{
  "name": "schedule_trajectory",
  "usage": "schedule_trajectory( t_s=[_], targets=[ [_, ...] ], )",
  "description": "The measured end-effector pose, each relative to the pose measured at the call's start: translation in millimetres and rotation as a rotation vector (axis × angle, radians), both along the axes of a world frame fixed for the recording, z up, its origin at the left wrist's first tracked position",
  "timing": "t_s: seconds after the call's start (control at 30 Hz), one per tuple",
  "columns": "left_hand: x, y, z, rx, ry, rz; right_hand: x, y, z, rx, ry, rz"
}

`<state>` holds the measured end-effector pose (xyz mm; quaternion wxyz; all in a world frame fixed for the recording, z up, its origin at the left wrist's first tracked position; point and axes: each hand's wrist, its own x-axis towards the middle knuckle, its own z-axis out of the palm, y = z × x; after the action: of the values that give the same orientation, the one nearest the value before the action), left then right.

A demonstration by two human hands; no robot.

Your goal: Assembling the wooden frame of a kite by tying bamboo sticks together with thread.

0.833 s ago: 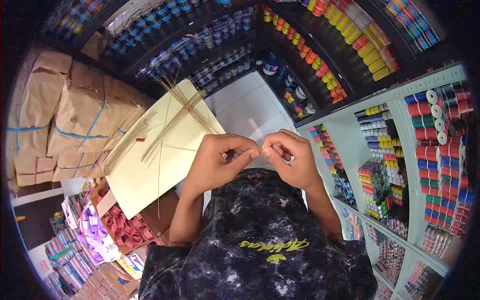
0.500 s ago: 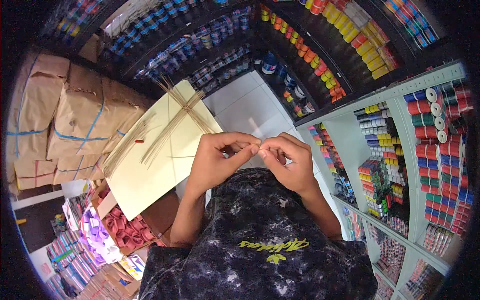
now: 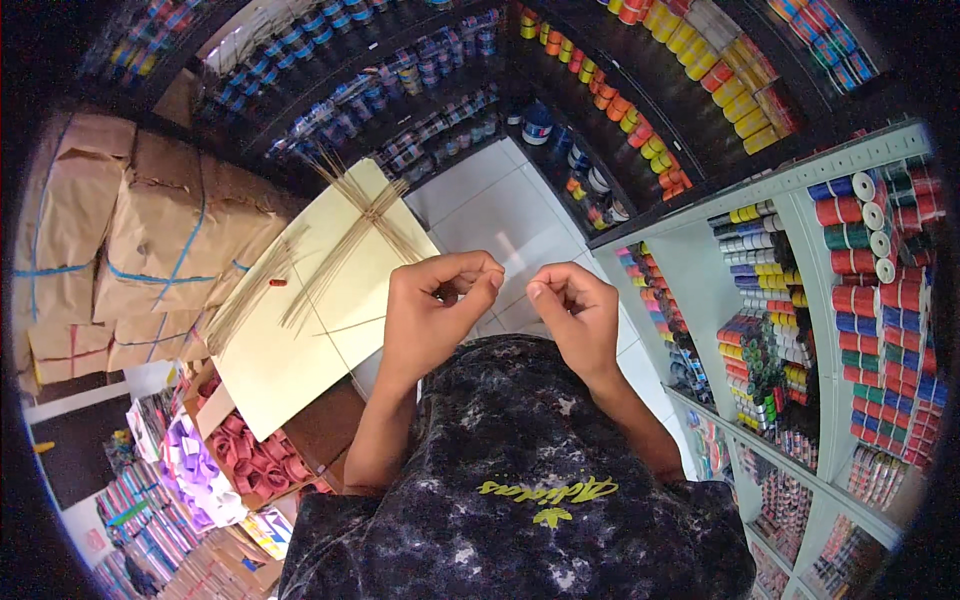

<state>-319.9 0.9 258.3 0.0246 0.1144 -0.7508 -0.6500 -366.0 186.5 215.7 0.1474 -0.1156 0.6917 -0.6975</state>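
Observation:
My left hand (image 3: pixel 440 305) is closed in a pinch in front of my chest. A thin stick (image 3: pixel 350 325) juts out leftward from behind it, seemingly held in the curled fingers; its other end is hidden. Across a small gap, my right hand (image 3: pixel 577 310) also pinches, thumb against forefinger, and anything between them is too fine to make out. Beyond my left hand lies a pale yellow board (image 3: pixel 260 385), bearing a crossed bundle of thin sticks (image 3: pixel 365 220) and a small red object (image 3: pixel 278 283). A fine dark line crosses the board near the stick.
Paper-wrapped bundles (image 3: pixel 150 230) tied with blue string are stacked at the left. Below the board sits a box of red ribbon rolls (image 3: pixel 262 462). Dark shelves (image 3: pixel 420 110) with spools line the back; a pale green rack (image 3: pixel 815 330) of colourful spools stands at the right. The floor is tiled.
My hands have moved apart, the left one slightly left and up, the right one slightly right. The thin stick now shows longer and more tilted over the board.

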Motion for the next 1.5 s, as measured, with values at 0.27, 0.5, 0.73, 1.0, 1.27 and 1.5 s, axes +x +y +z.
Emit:
schedule_trajectory(
  t_s=[0.27,0.5,0.73,1.0,1.27,1.5],
  targets=[
    [2.2,6.4,-2.2,-0.067,0.024,0.035,-0.9,-6.8,5.1,-0.032,-0.113,0.009],
    [3.1,11.5,-5.6,-0.055,0.032,0.065,-0.3,-9.3,7.6,-0.064,-0.130,0.040],
    [2.1,13.3,-4.2,-0.133,0.067,0.036,-1.0,-10.9,7.2,-0.158,-0.223,0.027],
    [1.3,15.8,0.7,-0.186,0.105,-0.014,-2.7,-7.1,-1.9,-0.481,-0.580,0.060],
    [3.8,20.2,3.3,0.007,0.049,0.019,-1.5,-8.9,-8.8,-0.524,-0.397,0.099],
    [6.1,19.0,3.0,0.029,0.062,-0.005,-0.6,-8.0,-7.5,-0.433,-0.206,0.080]
  ],
)
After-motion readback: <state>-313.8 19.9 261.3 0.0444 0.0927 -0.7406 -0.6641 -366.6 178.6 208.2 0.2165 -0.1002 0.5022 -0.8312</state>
